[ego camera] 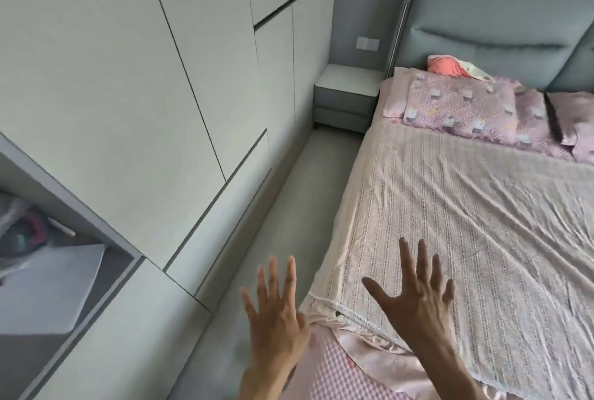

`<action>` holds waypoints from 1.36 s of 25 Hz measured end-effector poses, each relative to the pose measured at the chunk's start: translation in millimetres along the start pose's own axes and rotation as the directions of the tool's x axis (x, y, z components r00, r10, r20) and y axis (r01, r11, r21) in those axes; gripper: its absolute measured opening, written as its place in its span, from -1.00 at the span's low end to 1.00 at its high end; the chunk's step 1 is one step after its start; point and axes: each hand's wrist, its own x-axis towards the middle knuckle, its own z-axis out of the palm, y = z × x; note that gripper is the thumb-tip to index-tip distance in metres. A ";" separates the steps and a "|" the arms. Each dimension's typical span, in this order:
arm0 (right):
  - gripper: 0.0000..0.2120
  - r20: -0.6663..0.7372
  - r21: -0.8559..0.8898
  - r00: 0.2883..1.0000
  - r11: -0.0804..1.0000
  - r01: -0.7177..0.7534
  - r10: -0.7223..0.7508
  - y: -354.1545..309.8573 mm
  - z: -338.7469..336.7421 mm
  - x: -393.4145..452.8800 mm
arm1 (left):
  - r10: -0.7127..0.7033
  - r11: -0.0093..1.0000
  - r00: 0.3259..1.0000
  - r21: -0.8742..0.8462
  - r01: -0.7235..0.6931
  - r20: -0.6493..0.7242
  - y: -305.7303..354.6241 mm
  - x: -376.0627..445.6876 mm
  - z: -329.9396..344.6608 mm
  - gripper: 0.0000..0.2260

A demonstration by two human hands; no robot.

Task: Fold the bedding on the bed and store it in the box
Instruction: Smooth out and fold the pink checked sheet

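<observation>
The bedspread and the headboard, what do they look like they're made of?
Bedspread: a thin pale pink woven or knitted fabric, judging by its openwork stripes and soft wrinkles, with a shinier satin-like border at the corner. Headboard: grey-blue padded upholstery, matte, possibly fabric or faux leather.

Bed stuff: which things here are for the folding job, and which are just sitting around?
For the job:
- pink blanket spread flat on the bed
- left hand and right hand, both spread open, holding nothing

Just there:
- pillows
- orange cloth by the headboard
- nightstand
- wardrobe
</observation>
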 end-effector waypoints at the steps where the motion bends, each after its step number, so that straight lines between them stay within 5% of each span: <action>1: 0.02 -0.018 0.018 0.999 0.999 -0.050 0.051 -13.7 1.0 12.5 | 0.032 0.999 0.999 0.005 -0.032 0.005 -9.5 22.3 -4.9 -0.03; 11: 0.02 -0.123 0.077 0.879 0.888 -0.454 0.461 -75.3 28.3 78.9 | 0.405 0.912 0.892 -0.016 -0.410 0.200 -7.6 211.6 -39.9 -0.13; 19: -0.03 -0.168 0.236 0.574 0.598 -0.766 0.802 -0.1 13.1 178.3 | 0.739 0.663 0.647 -0.036 -0.747 0.187 120.0 371.0 2.7 0.01; 22: -0.01 -0.171 0.291 0.474 0.504 -0.813 0.864 26.2 -4.4 210.5 | 0.748 0.606 0.543 -0.057 -0.794 0.383 186.9 414.8 16.5 -0.10; 27: 0.05 -0.178 0.424 0.252 0.305 -0.853 0.951 43.7 -5.9 231.5 | 0.835 0.365 0.277 -0.102 -0.925 0.476 293.0 441.0 39.6 -0.13; 34: -0.01 0.140 0.541 -0.206 -0.249 -0.803 0.969 26.4 100.4 269.6 | 0.735 -0.036 -0.188 -0.240 -0.970 0.651 349.8 462.2 150.5 -0.18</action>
